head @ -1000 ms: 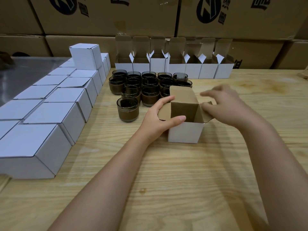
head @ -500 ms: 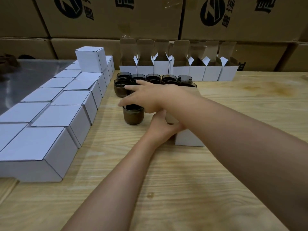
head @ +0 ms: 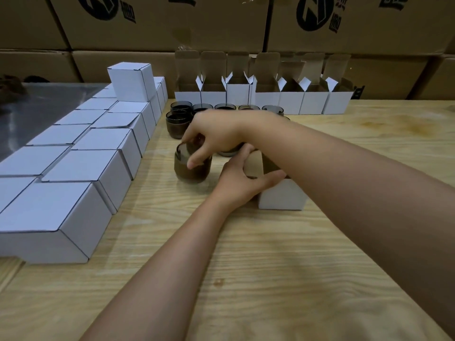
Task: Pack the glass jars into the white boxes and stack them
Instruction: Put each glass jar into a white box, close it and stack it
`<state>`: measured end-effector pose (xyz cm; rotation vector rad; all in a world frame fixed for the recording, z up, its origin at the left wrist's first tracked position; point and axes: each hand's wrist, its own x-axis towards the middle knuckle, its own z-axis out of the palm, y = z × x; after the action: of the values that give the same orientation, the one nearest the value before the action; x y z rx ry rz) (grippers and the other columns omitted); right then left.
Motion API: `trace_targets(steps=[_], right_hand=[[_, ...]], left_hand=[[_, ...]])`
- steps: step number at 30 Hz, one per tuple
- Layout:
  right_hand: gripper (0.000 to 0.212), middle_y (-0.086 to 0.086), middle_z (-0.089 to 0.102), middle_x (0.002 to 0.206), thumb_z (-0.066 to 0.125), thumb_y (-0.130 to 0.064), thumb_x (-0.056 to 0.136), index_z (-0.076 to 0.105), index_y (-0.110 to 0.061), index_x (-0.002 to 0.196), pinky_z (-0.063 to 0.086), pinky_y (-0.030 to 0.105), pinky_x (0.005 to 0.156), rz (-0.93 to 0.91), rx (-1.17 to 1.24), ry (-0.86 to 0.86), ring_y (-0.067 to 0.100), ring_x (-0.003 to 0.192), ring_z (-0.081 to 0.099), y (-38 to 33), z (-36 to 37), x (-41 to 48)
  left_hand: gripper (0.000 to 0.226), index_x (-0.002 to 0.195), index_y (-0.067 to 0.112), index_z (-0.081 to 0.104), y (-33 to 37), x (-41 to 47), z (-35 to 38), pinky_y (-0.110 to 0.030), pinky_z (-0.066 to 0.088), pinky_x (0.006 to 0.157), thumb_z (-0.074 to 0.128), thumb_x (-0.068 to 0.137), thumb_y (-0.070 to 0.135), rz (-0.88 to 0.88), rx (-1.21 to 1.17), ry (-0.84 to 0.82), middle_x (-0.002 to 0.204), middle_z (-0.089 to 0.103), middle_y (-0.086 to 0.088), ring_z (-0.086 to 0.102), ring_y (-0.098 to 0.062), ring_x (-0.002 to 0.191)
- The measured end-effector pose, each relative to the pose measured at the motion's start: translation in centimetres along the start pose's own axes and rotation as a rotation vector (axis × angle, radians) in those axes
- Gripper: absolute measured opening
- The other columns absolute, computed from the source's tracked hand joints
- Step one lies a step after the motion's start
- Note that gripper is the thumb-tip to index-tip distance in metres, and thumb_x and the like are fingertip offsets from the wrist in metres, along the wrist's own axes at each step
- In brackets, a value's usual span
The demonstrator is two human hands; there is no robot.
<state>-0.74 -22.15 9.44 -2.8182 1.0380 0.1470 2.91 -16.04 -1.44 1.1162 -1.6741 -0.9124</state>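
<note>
A dark glass jar stands on the wooden table in front of a group of several more jars. My right hand reaches across from the right and grips this jar by its rim with thumb and fingers. Just right of it is an open white box, its brown flaps up; my left hand holds the box at its left side and flap. My right forearm hides most of the box top.
Rows of closed white boxes line the left side, with one stacked box at the far end. Several open white boxes stand along the back. Large brown cartons form a wall behind.
My right hand left the box flap, crossed to the left over my left hand and closed on the front jar's rim. My left hand stayed on the box.
</note>
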Motion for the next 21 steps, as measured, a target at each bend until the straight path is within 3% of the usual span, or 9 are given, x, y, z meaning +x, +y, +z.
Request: trace_targets(steps=[2,3,6,10,12,16,21], right_hand=[[0.054,0.004,0.066,0.109,0.064,-0.050,0.083,0.062,-0.013,0.123,0.052,0.037,0.086,0.018,0.079,0.052,0.018,0.098,0.062,1.0,-1.6,-1.5],[0.052,-0.001,0.067,0.105,0.064,-0.051,0.083,0.063,-0.017,0.122,0.053,0.031,0.082,0.030,0.105,0.073,0.012,0.094,0.062,1.6,-2.6,-2.4],[0.061,-0.020,0.062,0.095,0.062,-0.064,0.073,0.064,-0.025,0.120,0.043,0.013,0.066,0.094,0.110,0.120,-0.005,0.086,0.058,3.0,-5.5,-5.5],[0.075,-0.023,0.062,0.092,0.054,-0.079,0.052,0.065,-0.035,0.113,0.037,0.020,0.067,0.207,0.040,0.077,-0.002,0.086,0.058,4.9,-7.6,-9.4],[0.072,-0.022,0.064,0.092,0.056,-0.078,0.050,0.066,-0.038,0.108,0.038,0.020,0.068,0.246,0.063,0.030,-0.001,0.087,0.060,5.7,-7.4,-10.7],[0.071,-0.022,0.067,0.083,0.058,-0.078,0.047,0.069,-0.038,0.105,0.040,0.018,0.067,0.286,0.085,-0.051,-0.004,0.081,0.061,6.1,-5.8,-12.1],[0.077,-0.019,0.066,0.082,0.061,-0.076,0.045,0.070,-0.031,0.106,0.042,0.019,0.066,0.338,0.115,-0.041,0.000,0.082,0.061,5.9,-3.3,-12.0]], left_hand=[[0.060,0.113,0.060,0.046,-0.2,0.1,-0.1,-0.013,0.041,0.090,0.069,0.058,0.065,0.012,0.005,-0.009,0.122,0.048,0.034,0.041,0.016,0.114],[0.066,0.120,0.056,0.047,-0.2,0.1,-0.1,-0.014,0.042,0.090,0.070,0.058,0.065,0.014,0.003,-0.014,0.127,0.048,0.026,0.041,0.014,0.115],[0.076,0.133,0.037,0.049,-0.3,0.2,-0.3,0.002,0.039,0.076,0.074,0.063,0.053,0.031,-0.055,0.004,0.120,0.048,0.028,0.042,0.027,0.103],[0.067,0.128,0.025,0.054,-0.1,0.3,-0.1,-0.003,0.043,0.077,0.076,0.067,0.039,0.041,-0.109,0.025,0.114,0.060,0.022,0.055,0.016,0.102],[0.068,0.129,0.025,0.052,-0.1,0.3,-0.1,-0.008,0.045,0.080,0.076,0.067,0.039,0.031,-0.110,0.026,0.118,0.060,0.018,0.056,0.009,0.106],[0.069,0.128,0.033,0.049,0.0,0.3,-0.1,-0.005,0.044,0.078,0.076,0.065,0.041,0.034,-0.094,0.035,0.121,0.055,0.022,0.054,0.015,0.103],[0.076,0.132,0.033,0.048,0.0,0.4,-0.1,-0.016,0.049,0.087,0.076,0.063,0.044,0.011,-0.087,0.028,0.123,0.056,0.018,0.056,0.006,0.107]])
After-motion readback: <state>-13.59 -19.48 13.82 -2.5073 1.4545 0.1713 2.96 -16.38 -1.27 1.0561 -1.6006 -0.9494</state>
